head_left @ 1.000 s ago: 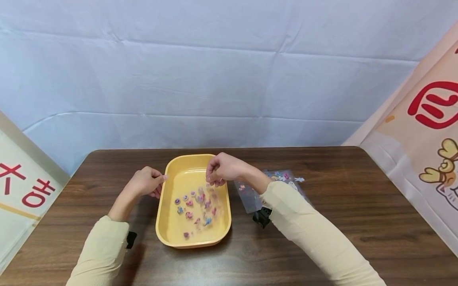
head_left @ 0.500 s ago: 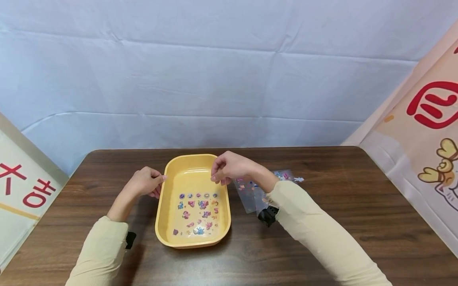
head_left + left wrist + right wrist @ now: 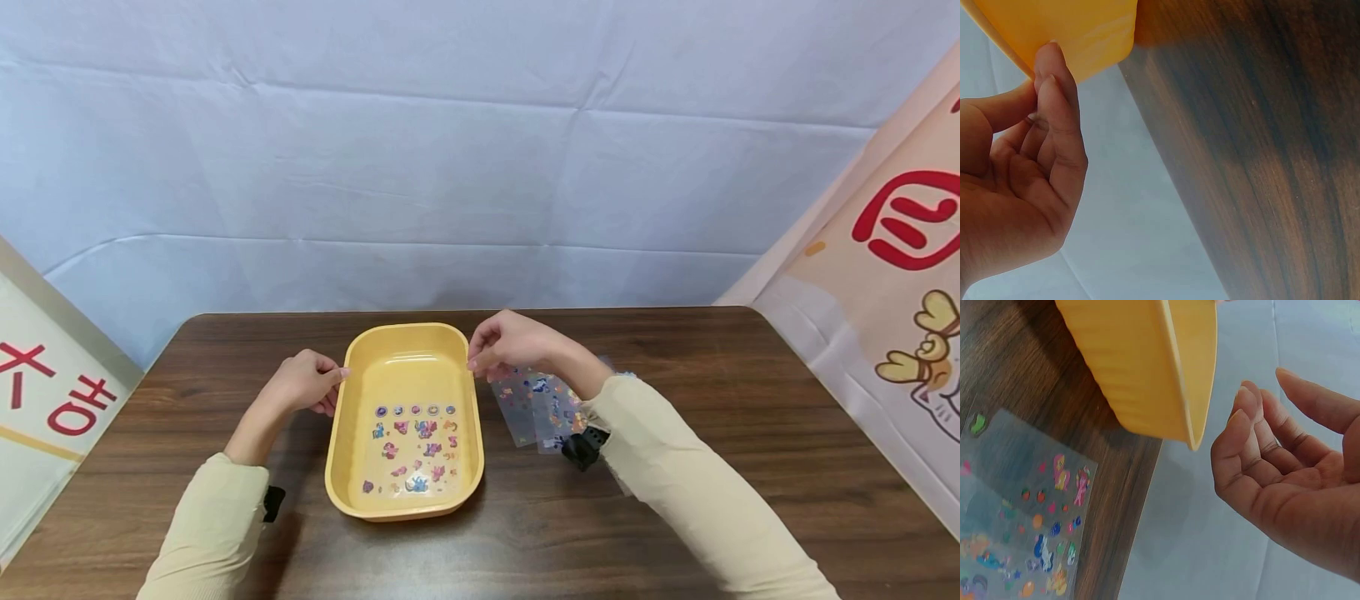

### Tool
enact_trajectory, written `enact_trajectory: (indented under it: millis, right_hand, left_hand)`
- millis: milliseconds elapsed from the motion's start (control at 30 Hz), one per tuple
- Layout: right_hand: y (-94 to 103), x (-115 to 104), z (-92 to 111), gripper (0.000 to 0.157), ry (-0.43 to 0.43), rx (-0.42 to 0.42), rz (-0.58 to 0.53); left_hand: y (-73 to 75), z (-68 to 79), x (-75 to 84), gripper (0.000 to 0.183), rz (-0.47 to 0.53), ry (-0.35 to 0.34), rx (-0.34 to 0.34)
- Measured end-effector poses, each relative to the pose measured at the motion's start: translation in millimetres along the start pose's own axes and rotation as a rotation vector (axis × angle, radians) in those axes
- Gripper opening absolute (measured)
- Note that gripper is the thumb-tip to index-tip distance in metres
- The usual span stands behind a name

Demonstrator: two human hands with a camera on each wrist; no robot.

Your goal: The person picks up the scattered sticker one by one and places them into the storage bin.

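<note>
A yellow tray (image 3: 405, 379) stands on the table. Flat inside its near half lies a clear sticker sheet (image 3: 408, 454) printed with small pink, purple and blue figures and a row of round stickers. My left hand (image 3: 303, 381) pinches the tray's left rim between thumb and fingers, which the left wrist view also shows. On the other side, my right hand (image 3: 513, 343) is by the tray's right rim. In the right wrist view its thumb stands apart from loosely bent fingers (image 3: 1229, 447), with nothing between them, a little away from the tray's edge.
More clear sticker sheets (image 3: 517, 412) overlap on the table right of the tray, partly under my right forearm. The brown wooden table (image 3: 750, 433) reaches back to a pale cloth backdrop (image 3: 420, 167). Printed banners (image 3: 885, 308) flank both sides.
The sticker sheet, blurred in motion a second ago, now lies flat in the tray. My right hand has moved right, from over the tray to its right rim. The left hand stays put.
</note>
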State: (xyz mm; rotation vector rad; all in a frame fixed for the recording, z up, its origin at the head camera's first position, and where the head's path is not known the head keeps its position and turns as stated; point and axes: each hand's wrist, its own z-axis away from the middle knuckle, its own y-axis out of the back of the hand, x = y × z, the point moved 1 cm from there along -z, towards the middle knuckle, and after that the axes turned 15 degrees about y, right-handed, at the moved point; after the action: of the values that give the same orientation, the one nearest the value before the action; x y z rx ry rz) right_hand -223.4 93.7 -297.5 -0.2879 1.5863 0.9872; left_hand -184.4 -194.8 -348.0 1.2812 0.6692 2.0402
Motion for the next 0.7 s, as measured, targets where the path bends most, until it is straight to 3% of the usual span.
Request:
enact_trajectory:
  millis: [700]
  right_hand:
    - [33.4,21,30,0.012,-0.081,0.084,0.011]
  left_hand:
    - [-2.8,-1.4,-3.2,0.029,0.012,0.008,0.004]
